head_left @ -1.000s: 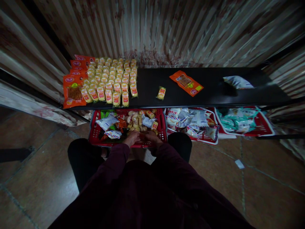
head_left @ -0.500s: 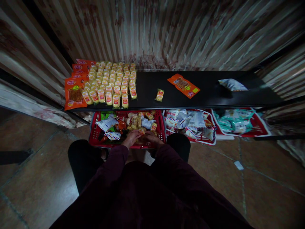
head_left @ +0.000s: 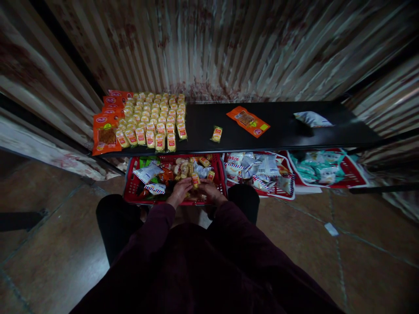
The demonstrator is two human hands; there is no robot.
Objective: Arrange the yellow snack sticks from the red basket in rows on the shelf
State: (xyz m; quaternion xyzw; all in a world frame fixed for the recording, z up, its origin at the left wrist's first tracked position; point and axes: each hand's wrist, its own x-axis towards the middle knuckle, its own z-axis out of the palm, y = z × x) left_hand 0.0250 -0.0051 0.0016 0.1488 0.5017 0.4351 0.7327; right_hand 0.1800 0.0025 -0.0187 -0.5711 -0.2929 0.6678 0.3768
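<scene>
Holding: your left hand (head_left: 180, 189) and right hand (head_left: 211, 190) are pinching a yellow packet (head_left: 195, 180) narrowly, seemingly steadying both sides.
Red basket (head_left: 220, 173): the packet is showing inside the near edge.

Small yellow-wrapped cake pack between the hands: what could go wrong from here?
The cake pack sits at the fingertips of the left hand and right hand, so it could slip into the loose snacks in the red basket below. The front row of cake packs lies close to the black shelf's front edge, so a bump might tip one off.
</scene>
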